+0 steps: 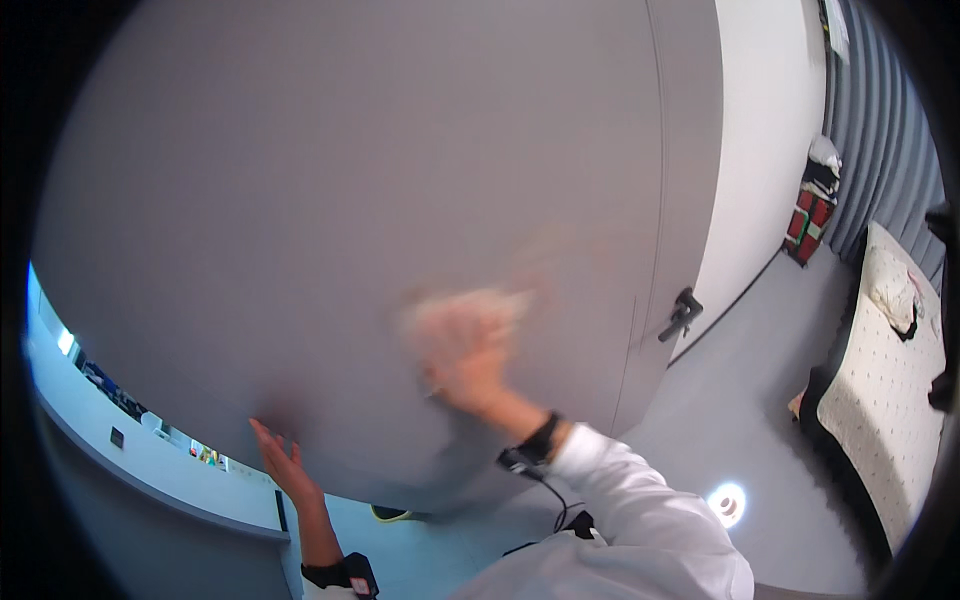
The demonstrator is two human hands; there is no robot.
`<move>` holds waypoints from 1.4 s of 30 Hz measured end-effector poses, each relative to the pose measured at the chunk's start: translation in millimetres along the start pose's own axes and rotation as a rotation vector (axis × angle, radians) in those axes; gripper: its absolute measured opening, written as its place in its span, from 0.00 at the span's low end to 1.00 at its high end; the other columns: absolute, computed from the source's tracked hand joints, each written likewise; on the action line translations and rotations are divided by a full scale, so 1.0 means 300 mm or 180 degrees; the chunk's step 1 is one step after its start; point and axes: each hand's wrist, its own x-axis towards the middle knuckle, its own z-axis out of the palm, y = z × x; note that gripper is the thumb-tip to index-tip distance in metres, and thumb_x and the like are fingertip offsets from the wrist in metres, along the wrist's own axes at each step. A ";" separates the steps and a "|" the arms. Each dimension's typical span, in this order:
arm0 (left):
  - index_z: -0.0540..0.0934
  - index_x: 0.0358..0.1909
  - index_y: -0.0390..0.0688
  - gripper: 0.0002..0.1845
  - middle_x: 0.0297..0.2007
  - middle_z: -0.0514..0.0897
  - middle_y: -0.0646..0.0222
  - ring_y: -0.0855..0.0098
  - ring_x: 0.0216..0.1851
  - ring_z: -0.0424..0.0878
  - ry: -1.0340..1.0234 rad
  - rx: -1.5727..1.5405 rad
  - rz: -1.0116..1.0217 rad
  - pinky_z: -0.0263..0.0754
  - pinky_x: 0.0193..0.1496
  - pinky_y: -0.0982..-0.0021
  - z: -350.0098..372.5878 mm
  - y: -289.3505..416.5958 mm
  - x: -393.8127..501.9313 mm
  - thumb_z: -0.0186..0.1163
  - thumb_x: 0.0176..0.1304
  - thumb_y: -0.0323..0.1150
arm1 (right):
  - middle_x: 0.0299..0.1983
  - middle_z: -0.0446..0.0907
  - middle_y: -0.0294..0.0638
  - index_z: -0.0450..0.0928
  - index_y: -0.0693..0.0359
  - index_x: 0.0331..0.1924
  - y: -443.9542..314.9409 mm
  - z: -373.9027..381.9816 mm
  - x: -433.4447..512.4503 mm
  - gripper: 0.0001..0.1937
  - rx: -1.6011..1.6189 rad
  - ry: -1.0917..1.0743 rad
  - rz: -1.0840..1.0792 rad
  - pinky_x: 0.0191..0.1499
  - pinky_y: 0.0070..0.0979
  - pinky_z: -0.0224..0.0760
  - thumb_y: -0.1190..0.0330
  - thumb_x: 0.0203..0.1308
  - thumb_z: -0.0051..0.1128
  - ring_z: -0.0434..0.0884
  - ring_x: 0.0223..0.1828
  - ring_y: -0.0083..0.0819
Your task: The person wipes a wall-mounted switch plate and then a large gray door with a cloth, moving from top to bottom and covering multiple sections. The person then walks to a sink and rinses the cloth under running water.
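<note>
A large grey door point(390, 172) fills most of the view. My right hand point(469, 352), blurred by motion, presses a whitish cloth point(469, 307) against the door's lower middle. To the lower left, my left hand point(285, 465) is raised with its fingers extended beside the door's surface, holding nothing; whether it touches the door cannot be told. A black door handle point(681, 313) sits near the door's right edge, right of my right hand. Both wrists wear black bands with small devices, and a cable hangs from the right one.
On the right stands a bed point(862, 397) with a patterned light cover. Behind it hang grey curtains point(885, 135), with a red suitcase point(808, 225) near them. A low white wall or ledge point(172, 472) runs at the lower left. A yellow-rimmed container point(390, 514) is below the door.
</note>
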 end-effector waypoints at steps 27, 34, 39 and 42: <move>0.55 0.74 0.52 0.37 0.73 0.53 0.59 0.54 0.73 0.50 0.0264 -0.0208 -0.0395 0.47 0.72 0.53 0.023 0.009 0.001 0.43 0.70 0.59 | 0.70 0.62 0.38 0.67 0.51 0.67 0.205 -0.336 0.672 0.26 -0.0102 0.0029 -0.2986 0.75 0.49 0.36 0.56 0.66 0.44 0.52 0.75 0.41; 0.48 0.76 0.53 0.37 0.75 0.50 0.60 0.54 0.75 0.47 0.0412 0.0317 -0.0150 0.39 0.71 0.44 0.038 -0.080 0.046 0.39 0.71 0.60 | 0.75 0.47 0.52 0.47 0.53 0.75 0.967 -0.640 1.079 0.30 -0.0743 0.1601 0.1005 0.73 0.53 0.38 0.59 0.71 0.34 0.46 0.76 0.51; 0.48 0.76 0.53 0.37 0.75 0.50 0.60 0.55 0.75 0.48 0.0438 0.0288 -0.0107 0.38 0.71 0.43 0.049 -0.076 0.045 0.37 0.72 0.59 | 0.62 0.69 0.50 0.72 0.62 0.56 0.677 -0.664 1.701 0.17 -0.2271 0.2423 -0.0900 0.61 0.47 0.62 0.66 0.67 0.43 0.67 0.64 0.45; 0.48 0.76 0.50 0.36 0.74 0.50 0.60 0.55 0.74 0.49 0.0479 0.0104 -0.0320 0.38 0.72 0.45 0.058 -0.034 0.025 0.37 0.72 0.57 | 0.65 0.68 0.40 0.71 0.54 0.61 0.288 -0.513 1.602 0.21 -0.1581 0.2044 -0.2059 0.67 0.49 0.53 0.57 0.68 0.41 0.62 0.67 0.43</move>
